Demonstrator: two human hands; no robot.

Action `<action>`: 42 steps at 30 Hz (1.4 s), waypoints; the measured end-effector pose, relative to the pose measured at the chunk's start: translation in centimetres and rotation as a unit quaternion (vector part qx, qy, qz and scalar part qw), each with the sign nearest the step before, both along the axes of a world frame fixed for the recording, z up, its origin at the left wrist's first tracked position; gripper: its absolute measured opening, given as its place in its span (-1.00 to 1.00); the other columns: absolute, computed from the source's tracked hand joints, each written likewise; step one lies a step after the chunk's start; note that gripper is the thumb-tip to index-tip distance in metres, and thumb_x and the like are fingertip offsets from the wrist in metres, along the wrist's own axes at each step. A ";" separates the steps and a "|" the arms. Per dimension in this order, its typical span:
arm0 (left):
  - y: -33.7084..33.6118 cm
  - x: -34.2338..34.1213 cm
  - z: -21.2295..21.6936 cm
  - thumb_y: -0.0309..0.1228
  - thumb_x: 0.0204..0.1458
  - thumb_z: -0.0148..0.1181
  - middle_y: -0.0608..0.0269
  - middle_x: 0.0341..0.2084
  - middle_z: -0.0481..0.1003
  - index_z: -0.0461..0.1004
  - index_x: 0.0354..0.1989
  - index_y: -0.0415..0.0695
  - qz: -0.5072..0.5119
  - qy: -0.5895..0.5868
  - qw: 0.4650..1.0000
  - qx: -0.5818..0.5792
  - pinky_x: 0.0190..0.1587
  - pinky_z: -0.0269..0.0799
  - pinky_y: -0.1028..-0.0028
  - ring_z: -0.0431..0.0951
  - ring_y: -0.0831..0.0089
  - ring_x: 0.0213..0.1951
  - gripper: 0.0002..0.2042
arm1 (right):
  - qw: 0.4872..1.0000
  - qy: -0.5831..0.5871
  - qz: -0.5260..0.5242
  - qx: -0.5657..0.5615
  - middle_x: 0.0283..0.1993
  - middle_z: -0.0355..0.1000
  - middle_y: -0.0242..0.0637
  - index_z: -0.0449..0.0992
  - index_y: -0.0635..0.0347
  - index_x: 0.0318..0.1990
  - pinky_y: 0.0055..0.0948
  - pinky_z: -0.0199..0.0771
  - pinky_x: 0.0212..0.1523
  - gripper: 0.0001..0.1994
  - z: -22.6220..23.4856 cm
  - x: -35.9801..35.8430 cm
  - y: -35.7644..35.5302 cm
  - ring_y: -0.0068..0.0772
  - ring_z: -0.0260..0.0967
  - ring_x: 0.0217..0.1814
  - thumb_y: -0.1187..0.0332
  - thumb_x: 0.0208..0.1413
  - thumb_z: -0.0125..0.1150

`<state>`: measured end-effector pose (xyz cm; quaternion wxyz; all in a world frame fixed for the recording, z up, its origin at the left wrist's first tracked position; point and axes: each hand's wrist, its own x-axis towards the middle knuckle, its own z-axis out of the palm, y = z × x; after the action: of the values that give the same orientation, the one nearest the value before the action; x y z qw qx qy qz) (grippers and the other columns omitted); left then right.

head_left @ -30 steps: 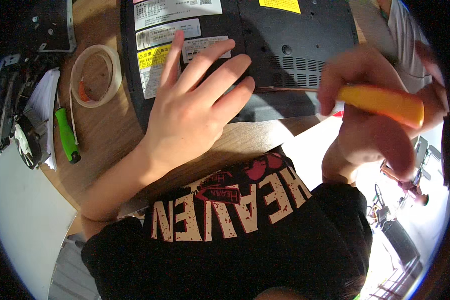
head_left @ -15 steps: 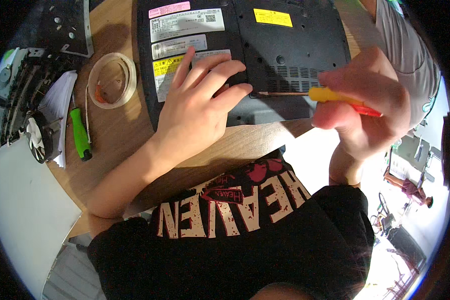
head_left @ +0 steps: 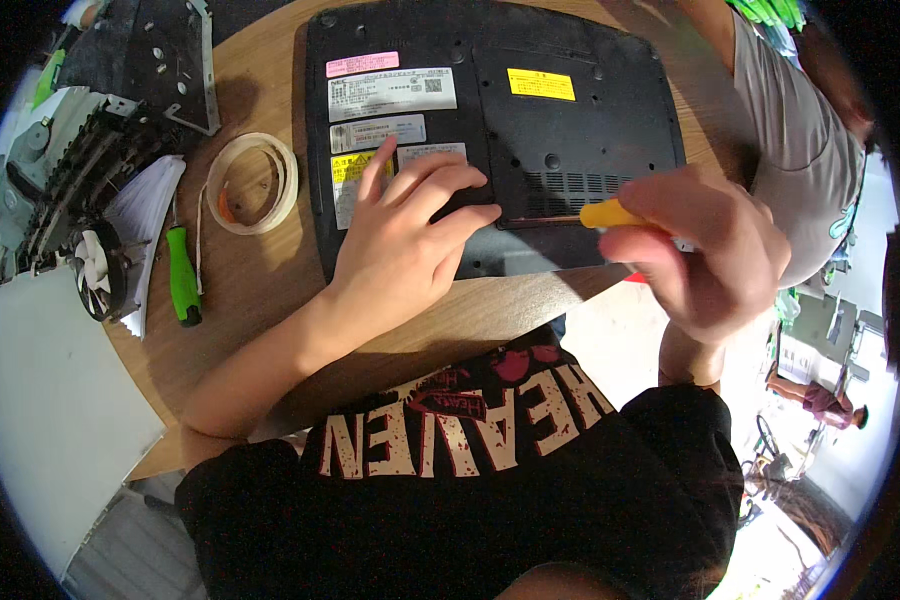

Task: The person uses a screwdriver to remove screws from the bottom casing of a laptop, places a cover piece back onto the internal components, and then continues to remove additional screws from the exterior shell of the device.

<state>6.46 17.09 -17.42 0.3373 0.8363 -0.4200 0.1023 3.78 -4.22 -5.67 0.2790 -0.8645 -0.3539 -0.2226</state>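
A black laptop [head_left: 555,120] lies underside up on the wooden table, with labels and vent slots showing. My left hand [head_left: 400,225] rests on its label side, fingers spread and the thumb stretched toward the middle edge of a cover panel. My right hand [head_left: 705,255] is closed round a screwdriver [head_left: 612,213] with a yellow and red handle. Its thin shaft runs low across the laptop, pointing toward my left thumb. Whether the tip sits in a screw cannot be made out.
To the left are a tape roll [head_left: 288,190], a green-handled screwdriver [head_left: 182,275], white sheets [head_left: 148,215], a small fan [head_left: 94,268] and dismantled parts [head_left: 45,190]. Another person in grey [head_left: 800,175] is close by at the right. A person [head_left: 830,405] shows farther off.
The whole view has shifted, so the laptop appears lower. Relative to it, my right hand and the screwdriver handle have come closer to my left hand. The left hand keeps its spread pose.
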 end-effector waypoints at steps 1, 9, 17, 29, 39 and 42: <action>0.0 0.0 0.2 -0.59 -0.23 0.16 0.31 -0.15 0.45 0.58 -0.28 0.02 -0.001 -0.006 1.000 0.003 0.20 0.11 -0.01 0.42 0.27 0.01 -0.70 | 0.999 -0.003 0.017 -0.028 -0.47 0.51 -0.14 0.47 0.35 -0.33 -0.58 0.45 -0.53 -0.66 0.2 0.0 -0.2 -0.38 0.49 -0.52 0.29 -0.16 0.42; -1.8 -0.1 3.1 -0.53 -0.27 0.37 0.18 -0.37 0.55 0.55 -0.28 -0.14 -0.053 0.146 0.964 -0.214 -0.37 0.48 0.43 0.59 0.28 -0.36 -0.71 | 0.982 -0.135 -0.071 -0.113 -0.72 0.23 -0.42 0.37 0.18 -0.67 -0.54 0.17 -0.67 -0.47 0.4 0.7 2.0 -0.43 0.24 -0.70 -0.16 -0.46 0.34; -2.5 1.6 5.2 -0.52 -0.12 0.32 0.12 -0.48 0.55 0.54 -0.43 -0.26 -0.053 0.107 0.982 -0.148 -0.42 0.46 0.44 0.59 0.27 -0.46 -0.90 | 0.985 0.129 0.073 0.085 -0.14 0.50 -0.12 0.50 0.35 -0.08 -0.42 0.44 -0.09 -0.67 1.0 2.3 -1.0 -0.25 0.49 -0.18 0.25 0.20 0.01; -2.2 1.0 6.8 -0.57 -0.12 0.29 0.10 -0.42 0.56 0.54 -0.33 -0.25 -0.069 0.053 0.994 -0.068 -0.38 0.47 0.46 0.60 0.30 -0.43 -0.85 | 0.997 -0.008 0.078 0.020 -0.59 0.30 -0.32 0.44 0.17 -0.45 -0.37 0.31 -0.64 -0.82 1.0 2.6 -0.1 -0.24 0.34 -0.62 0.28 0.00 0.23; -2.3 1.8 7.6 -0.51 -0.10 0.28 0.16 -0.47 0.55 0.53 -0.37 -0.28 -0.028 0.105 0.984 -0.138 -0.37 0.43 0.53 0.59 0.42 -0.44 -0.87 | 0.994 -0.055 0.094 -0.011 -0.66 0.23 -0.35 0.38 0.17 -0.51 -0.31 0.23 -0.67 -0.71 1.3 3.2 -0.9 -0.21 0.27 -0.66 0.14 -0.01 0.23; -2.5 1.7 7.7 -0.52 -0.07 0.24 0.11 -0.45 0.54 0.52 -0.32 -0.26 -0.048 0.073 0.992 -0.087 -0.34 0.41 0.52 0.59 0.40 -0.42 -0.87 | 0.994 -0.047 0.096 0.011 -0.64 0.24 -0.34 0.39 0.17 -0.48 -0.31 0.24 -0.65 -0.72 0.8 2.9 -1.1 -0.21 0.28 -0.64 0.15 -0.01 0.23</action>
<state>8.17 14.55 -9.71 0.4431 0.7880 -0.4232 0.0607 6.69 -5.28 -4.87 0.2919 -0.8117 -0.4459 -0.2391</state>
